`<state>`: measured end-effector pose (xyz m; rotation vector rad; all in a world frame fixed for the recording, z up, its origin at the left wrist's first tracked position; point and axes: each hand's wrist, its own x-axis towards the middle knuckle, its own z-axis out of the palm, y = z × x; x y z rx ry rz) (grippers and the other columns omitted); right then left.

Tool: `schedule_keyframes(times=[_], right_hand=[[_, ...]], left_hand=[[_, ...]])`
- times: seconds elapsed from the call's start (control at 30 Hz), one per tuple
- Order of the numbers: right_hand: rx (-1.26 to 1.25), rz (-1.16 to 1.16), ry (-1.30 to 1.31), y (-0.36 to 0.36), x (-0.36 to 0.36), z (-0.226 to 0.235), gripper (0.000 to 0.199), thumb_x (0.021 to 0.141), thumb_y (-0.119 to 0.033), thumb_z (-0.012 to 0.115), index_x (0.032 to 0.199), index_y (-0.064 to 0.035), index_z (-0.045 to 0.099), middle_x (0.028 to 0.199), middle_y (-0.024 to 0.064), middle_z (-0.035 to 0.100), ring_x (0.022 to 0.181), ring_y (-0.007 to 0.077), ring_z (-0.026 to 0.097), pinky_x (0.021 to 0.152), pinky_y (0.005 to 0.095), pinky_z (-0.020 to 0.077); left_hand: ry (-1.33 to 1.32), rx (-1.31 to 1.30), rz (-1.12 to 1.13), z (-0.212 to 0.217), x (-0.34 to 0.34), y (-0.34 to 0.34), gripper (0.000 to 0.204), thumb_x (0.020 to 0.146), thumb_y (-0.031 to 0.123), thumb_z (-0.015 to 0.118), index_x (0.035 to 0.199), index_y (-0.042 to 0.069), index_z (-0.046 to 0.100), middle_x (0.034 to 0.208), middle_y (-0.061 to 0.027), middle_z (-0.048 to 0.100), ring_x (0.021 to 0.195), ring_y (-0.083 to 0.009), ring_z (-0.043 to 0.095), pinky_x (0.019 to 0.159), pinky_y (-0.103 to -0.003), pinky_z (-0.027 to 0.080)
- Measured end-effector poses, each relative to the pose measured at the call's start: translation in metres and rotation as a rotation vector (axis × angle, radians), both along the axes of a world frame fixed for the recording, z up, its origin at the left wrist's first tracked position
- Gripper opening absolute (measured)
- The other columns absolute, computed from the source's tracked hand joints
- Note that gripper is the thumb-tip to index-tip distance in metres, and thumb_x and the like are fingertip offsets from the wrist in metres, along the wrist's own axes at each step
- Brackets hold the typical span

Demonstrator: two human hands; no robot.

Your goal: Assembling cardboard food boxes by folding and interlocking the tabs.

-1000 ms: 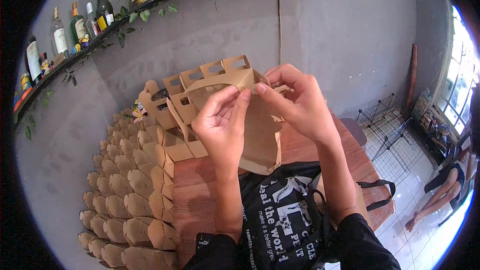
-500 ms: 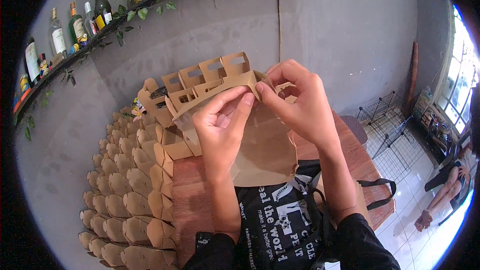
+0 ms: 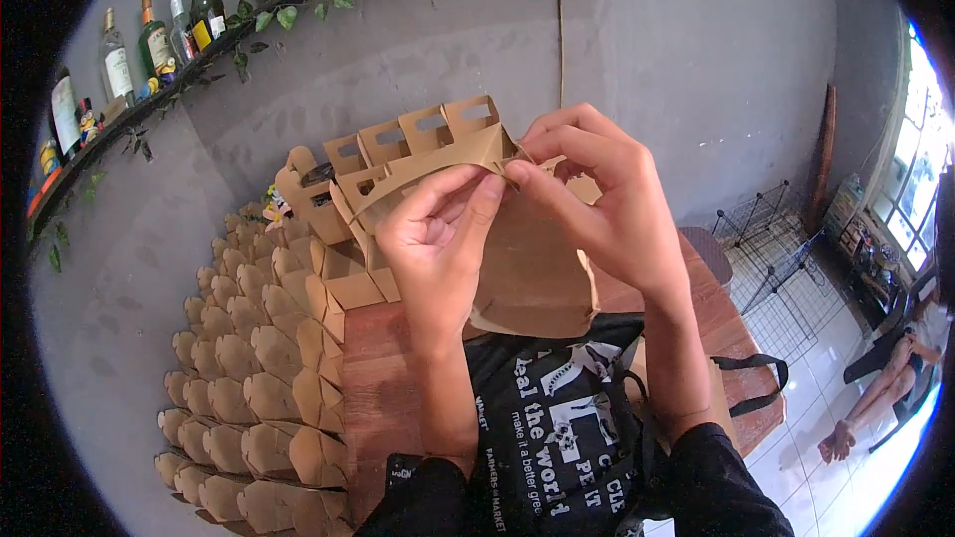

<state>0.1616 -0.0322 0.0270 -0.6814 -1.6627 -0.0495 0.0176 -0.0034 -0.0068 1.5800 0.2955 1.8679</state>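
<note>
- Since the earlier frames, both hands have drawn the brown paper box blank a little lower and closer, and its handle strip now arches more tightly over the left hand.
- Nearest the wooden table's front edge lies a black printed tote bag, partly under the forearms.
- Above the table's middle, the left hand pinches the blank's top fold between thumb and fingertips, closed on the paper.
- Right hand, just beside it and touching at the fingertips, grips the same fold, fingers curled shut on it.
- I judge this box half-formed: the handle is bent up, but the body hangs flat and open at the bottom.
- Left of the table, rows of finished folded boxes lie stacked, so much of the batch looks done.
- At the table's far edge stand handled carrier boxes, upright.
- Beyond the table, bottles line a wall shelf with trailing leaves.
</note>
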Motion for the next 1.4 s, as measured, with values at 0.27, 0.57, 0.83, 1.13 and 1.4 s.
schedule_keyframes(times=[0.27,0.57,0.83,1.13,1.4], right_hand=[[-0.027,0.185,-0.035,0.001,0.011,-0.002,0.012,0.078,-0.008,0.068,0.086,0.0009,0.065,0.085,0.0099,0.062,0.067,0.0144,0.054,0.06,0.0259,0.0445],[-0.045,0.074,0.025,-0.005,0.003,0.0,0.014,0.074,-0.008,0.071,0.08,0.0018,0.062,0.083,0.0105,0.061,0.068,0.0174,0.059,0.062,0.0273,0.0479],[-0.027,-0.087,-0.081,-0.008,0.002,0.001,0.017,0.073,-0.009,0.071,0.077,0.0011,0.058,0.075,0.0121,0.056,0.063,0.0248,0.058,0.058,0.033,0.0467],[-0.072,-0.02,-0.027,-0.003,-0.001,-0.002,0.017,0.075,-0.008,0.066,0.078,0.004,0.054,0.074,0.0153,0.055,0.064,0.0278,0.059,0.058,0.035,0.0467],[-0.082,-0.08,-0.039,0.003,-0.004,-0.006,0.018,0.074,-0.008,0.064,0.077,0.0043,0.051,0.072,0.0172,0.054,0.062,0.0306,0.056,0.057,0.0374,0.0446]], left_hand=[[-0.002,0.007,-0.036,-0.001,-0.002,-0.006,0.016,0.082,-0.005,0.064,0.097,-0.009,0.062,0.094,-0.0113,0.065,0.089,-0.0157,0.064,0.081,-0.025,0.052],[0.063,0.093,-0.024,0.0,-0.003,-0.003,0.016,0.082,-0.006,0.064,0.098,-0.009,0.062,0.094,-0.0103,0.065,0.088,-0.0143,0.063,0.08,-0.025,0.051],[0.131,0.083,-0.106,-0.001,-0.012,0.005,0.014,0.083,-0.007,0.062,0.097,-0.009,0.062,0.091,-0.0099,0.066,0.085,-0.015,0.064,0.078,-0.025,0.052],[0.107,0.028,-0.173,-0.001,-0.01,0.005,0.015,0.083,-0.006,0.062,0.097,-0.009,0.063,0.095,-0.0109,0.066,0.086,-0.0149,0.064,0.079,-0.026,0.052],[0.135,-0.007,-0.106,0.0,-0.008,0.003,0.014,0.082,-0.006,0.064,0.095,-0.009,0.063,0.094,-0.0106,0.065,0.087,-0.014,0.063,0.079,-0.025,0.052]])
